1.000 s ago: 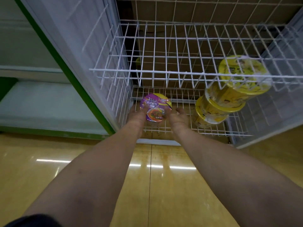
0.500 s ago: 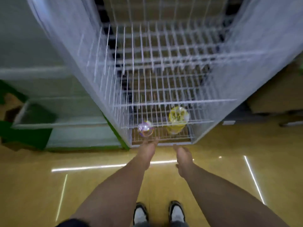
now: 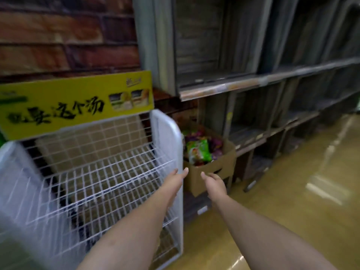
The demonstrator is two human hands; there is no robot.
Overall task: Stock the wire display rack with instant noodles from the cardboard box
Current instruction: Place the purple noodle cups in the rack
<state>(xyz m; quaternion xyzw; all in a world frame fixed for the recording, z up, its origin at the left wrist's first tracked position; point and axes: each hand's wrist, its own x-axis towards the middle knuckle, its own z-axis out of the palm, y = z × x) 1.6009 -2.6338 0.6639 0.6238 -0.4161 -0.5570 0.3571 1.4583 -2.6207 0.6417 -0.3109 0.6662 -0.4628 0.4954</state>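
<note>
The white wire display rack (image 3: pixel 101 172) fills the left half of the view, its upper tiers bare, with a yellow sign (image 3: pixel 76 102) on top. Right of its side panel sits the open cardboard box (image 3: pixel 218 168) on the floor, holding green and purple instant noodle packs (image 3: pixel 198 152). My left hand (image 3: pixel 173 182) is stretched out in front of the rack's right edge, fingers apart and holding nothing. My right hand (image 3: pixel 214 184) reaches toward the box's front wall, also empty, with fingers spread.
Dark wooden store shelving (image 3: pixel 272 78) runs along the right, behind and beside the box. A brick-pattern wall (image 3: pixel 68 36) rises behind the rack. Glossy yellow floor (image 3: pixel 292 191) stretches to the right.
Both hands have let go of the purple noodle cup left on the rack's bottom tier and pulled out. The view has risen and swung right toward the cardboard box.
</note>
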